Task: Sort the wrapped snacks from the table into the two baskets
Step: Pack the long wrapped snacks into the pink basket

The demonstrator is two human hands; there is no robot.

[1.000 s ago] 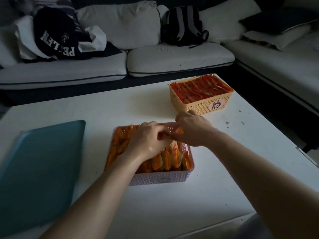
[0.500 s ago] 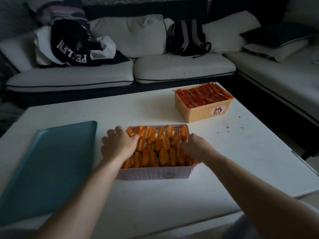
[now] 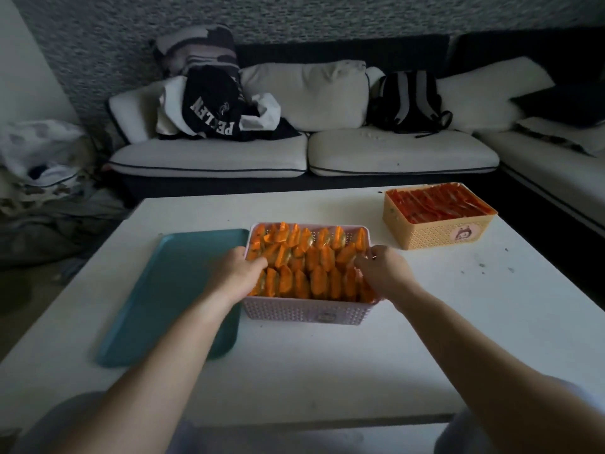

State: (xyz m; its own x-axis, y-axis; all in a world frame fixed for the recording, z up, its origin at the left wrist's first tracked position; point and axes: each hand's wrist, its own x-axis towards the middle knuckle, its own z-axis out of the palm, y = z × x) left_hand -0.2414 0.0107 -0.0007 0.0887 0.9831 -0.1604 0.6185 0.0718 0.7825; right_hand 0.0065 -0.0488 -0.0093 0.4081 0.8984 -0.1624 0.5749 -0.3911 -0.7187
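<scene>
A person's left hand [image 3: 239, 273] and right hand [image 3: 383, 273] clasp the pink basket [image 3: 307, 312] between them on the bench [image 3: 327, 371], fingers curled over its side walls. Its packed orange snacks [image 3: 311, 257] look light, crinkly and slippery, so the stiff rim seems the safest hold. The tan basket [image 3: 438, 236] of red snacks [image 3: 438, 201] sits beyond the right hand.

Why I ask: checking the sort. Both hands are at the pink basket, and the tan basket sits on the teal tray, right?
No. In the head view the tan basket stands on the white table, apart from the teal tray; the rest holds.
</scene>
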